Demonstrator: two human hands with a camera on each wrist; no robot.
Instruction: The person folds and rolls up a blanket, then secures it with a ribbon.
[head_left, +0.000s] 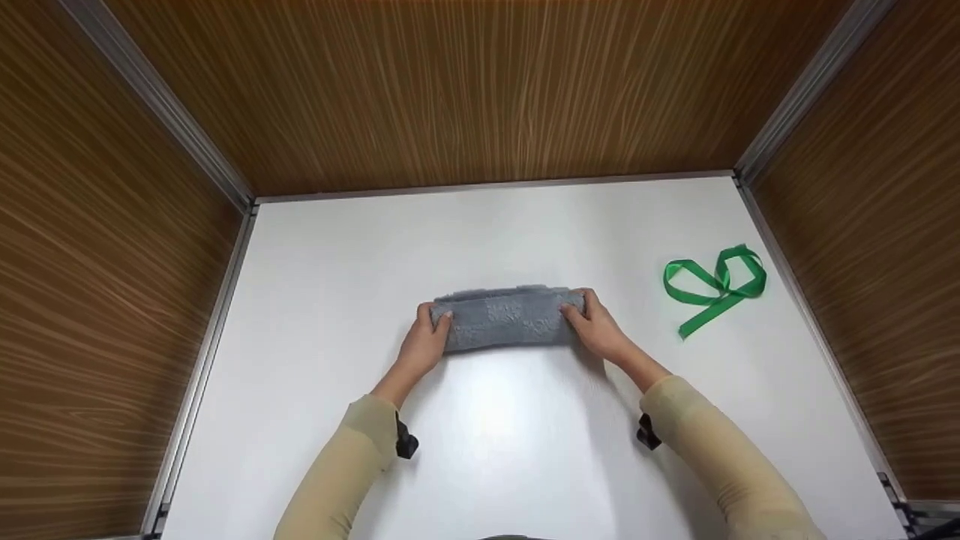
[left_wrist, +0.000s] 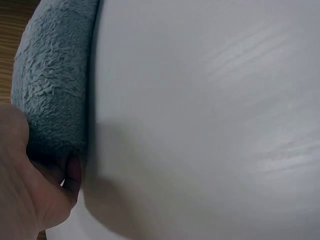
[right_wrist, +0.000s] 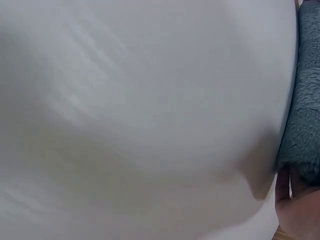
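Grey and fluffy, a folded towel (head_left: 504,318) is lying crosswise near the middle of the white table (head_left: 480,420). The left hand (head_left: 424,341) is grasping its left end, fingers curling round the edge, while the right hand (head_left: 594,328) is gripping the right end the same way. Well apart, a looped green ribbon (head_left: 716,286) is sitting by the right wooden wall (head_left: 870,225).

A white table (head_left: 495,442) is bounded by wooden walls (head_left: 465,90) on three sides. A folded grey towel (head_left: 506,319) is laid flat near its middle. A green ribbon (head_left: 716,289) is seen loosely looped, well right of the towel.
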